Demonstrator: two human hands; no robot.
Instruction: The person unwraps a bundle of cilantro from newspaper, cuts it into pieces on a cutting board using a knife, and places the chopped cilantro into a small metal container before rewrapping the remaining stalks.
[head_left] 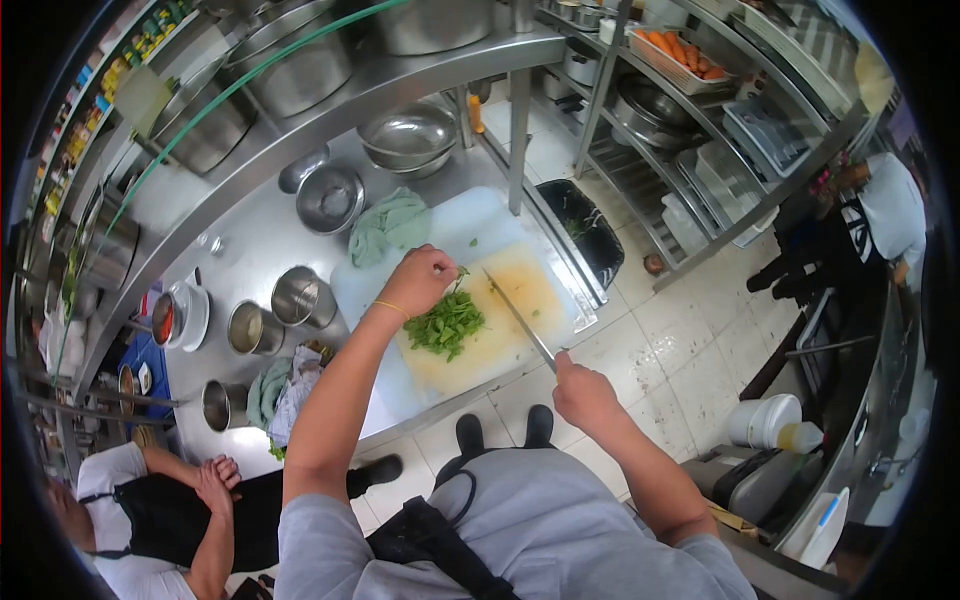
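A heap of green leaves [446, 326] lies on a yellow-stained cutting board [520, 280], which rests on a larger whitish board [460, 212]. Above the heap, my left hand [424, 277] has its fingers closed around a small green sprig [461, 273]. My right hand [584, 395] grips the handle of a knife at the board's near right side. The knife's blade [520, 321] reaches across the yellow board, its tip to the right of my left hand. Small leaf scraps are scattered on the boards. A green cloth [391, 225] lies at the far left of the whitish board.
Metal bowls [330, 198] and metal containers [255, 328] stand on the steel table at the left. A person in a black apron [170, 515] stands at lower left, another person [885, 215] at far right. A black bin [582, 232] sits beyond the table's right edge.
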